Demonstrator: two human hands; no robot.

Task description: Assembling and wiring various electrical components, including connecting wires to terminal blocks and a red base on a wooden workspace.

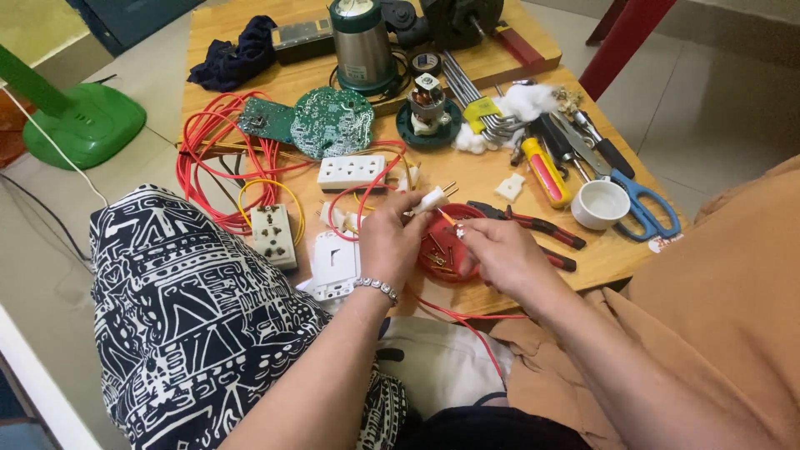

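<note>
Red wire point(218, 137) coils beside a green circuit board point(332, 122); the scissors point(642, 204) have blue handles, the screwdriver point(546, 172) is yellow and red, the cup point(599, 203) white.

Red dish point(433, 250) contents half hidden by hands; black motor point(458, 18) cut off.
</note>
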